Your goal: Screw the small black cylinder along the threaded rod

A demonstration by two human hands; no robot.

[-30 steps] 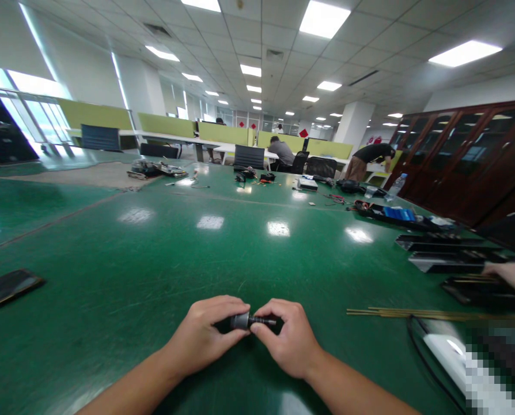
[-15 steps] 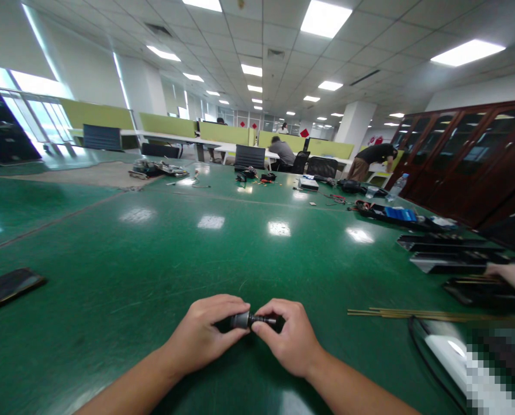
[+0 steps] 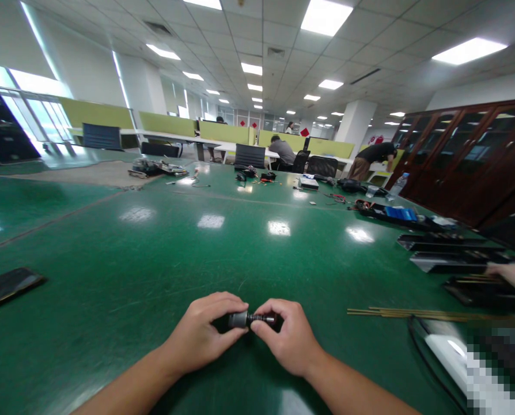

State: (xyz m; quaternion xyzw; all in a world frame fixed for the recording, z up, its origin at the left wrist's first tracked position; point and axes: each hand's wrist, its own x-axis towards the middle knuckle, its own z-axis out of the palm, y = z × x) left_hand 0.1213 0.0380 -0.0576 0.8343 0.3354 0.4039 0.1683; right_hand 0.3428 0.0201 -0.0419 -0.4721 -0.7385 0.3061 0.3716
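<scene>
Between my two hands lies a small dark cylindrical part (image 3: pixel 239 319) with a narrower ribbed shaft on its right end. Thumb and fingers of my left hand (image 3: pixel 197 333) pinch its thick grey-black body. My right hand (image 3: pixel 291 337) is closed around the shaft, thumb in front and fingers behind. The part is held roughly level, low over the green tabletop (image 3: pixel 223 259). Its far right end is partly hidden within my right hand, so I cannot make out its exact kind.
At left lies a dark flat phone-like object (image 3: pixel 11 288). Thin brass-coloured rods (image 3: pixel 387 313) and a white device (image 3: pixel 450 351) with a black cable are at right. Another person's hand (image 3: pixel 512 276) reaches toward black trays (image 3: pixel 451 262). A plastic bottle (image 3: pixel 398 185) stands farther back.
My left hand and the thick end of the part have shifted very slightly left. Both grips look the same.
</scene>
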